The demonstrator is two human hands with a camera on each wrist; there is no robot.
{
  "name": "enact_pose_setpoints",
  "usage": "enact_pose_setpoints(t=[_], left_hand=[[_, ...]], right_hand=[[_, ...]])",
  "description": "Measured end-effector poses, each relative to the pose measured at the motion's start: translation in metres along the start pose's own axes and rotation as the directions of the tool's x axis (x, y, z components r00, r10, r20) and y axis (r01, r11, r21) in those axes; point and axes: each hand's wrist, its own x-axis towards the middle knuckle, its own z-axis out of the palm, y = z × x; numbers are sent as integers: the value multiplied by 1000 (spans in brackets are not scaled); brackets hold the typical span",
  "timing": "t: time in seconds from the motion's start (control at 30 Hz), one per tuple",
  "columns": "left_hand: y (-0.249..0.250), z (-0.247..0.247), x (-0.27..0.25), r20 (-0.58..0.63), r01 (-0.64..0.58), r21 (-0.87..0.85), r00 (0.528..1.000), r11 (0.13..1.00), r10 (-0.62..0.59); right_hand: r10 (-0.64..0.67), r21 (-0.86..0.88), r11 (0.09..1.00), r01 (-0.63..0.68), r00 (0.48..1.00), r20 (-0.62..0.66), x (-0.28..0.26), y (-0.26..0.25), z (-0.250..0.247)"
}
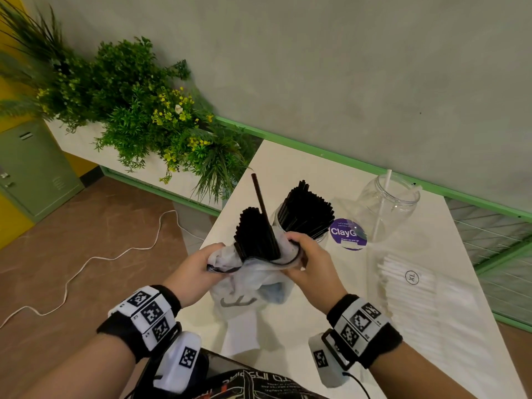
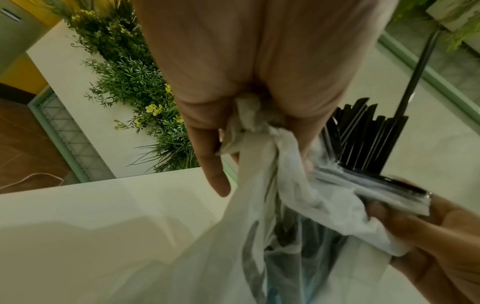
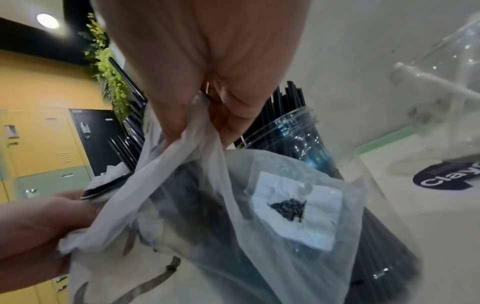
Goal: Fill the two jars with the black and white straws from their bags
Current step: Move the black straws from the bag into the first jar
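A thin white plastic bag stands on the white table, with a bundle of black straws poking out of its mouth; one straw sticks up higher. My left hand grips the bag's left rim. My right hand grips the right rim. Just behind stands a clear jar packed with black straws. Further right, a second clear jar holds a single white straw. A bag of white straws lies flat at the right.
A purple round sticker is on the table between the jars. A planter of green plants sits off the table's left edge. A white cable runs across the brown floor. A green-framed rail borders the far side.
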Motion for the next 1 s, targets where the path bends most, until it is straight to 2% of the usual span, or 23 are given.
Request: enact_pose_setpoints(t=[0.07,0.13,0.2,0.27,0.37,0.43,0.5,0.6,0.67,0.7,0.77,0.87,1.0], left_hand=[[-4,1,2,-12,46,-3,999,999,-47],[-10,2,2,-5,92,10,996,996,-92],[-15,3,2,4,94,30,996,995,-95],[-14,2,1,-1,91,42,996,995,-91],[-11,2,1,3,85,70,996,994,-86],[-9,4,2,0,78,110,997,991,-79],[-8,5,2,7,73,128,997,989,-74],[-6,4,2,9,70,121,997,990,-71],[-7,4,3,3,74,133,997,988,-75],[-7,4,3,1,77,144,997,987,-78],[-7,4,3,5,76,155,997,985,-78],[-7,5,4,12,78,159,997,984,-81],[-4,3,3,17,84,170,996,982,-88]], right_hand=[[8,-91,996,-7,1000,7,-1,6,0],[75,-180,982,-56,992,102,-5,17,-1],[134,-297,952,-72,971,196,-11,24,-4],[147,-425,904,-50,969,200,-16,22,-7],[-67,-578,811,90,996,61,-16,3,-10],[-188,-533,833,146,982,-24,-12,-10,-9],[-241,-471,866,166,965,-103,-5,-19,-8],[-242,-439,896,67,902,-357,10,-10,-15],[-96,-358,930,-84,884,-458,18,5,-22],[-28,-337,931,-143,890,-454,21,13,-24],[-9,-408,900,-156,927,-375,28,25,-25],[-88,-586,808,-63,970,-225,53,24,-25],[-42,-784,621,22,999,-6,98,12,-29]])
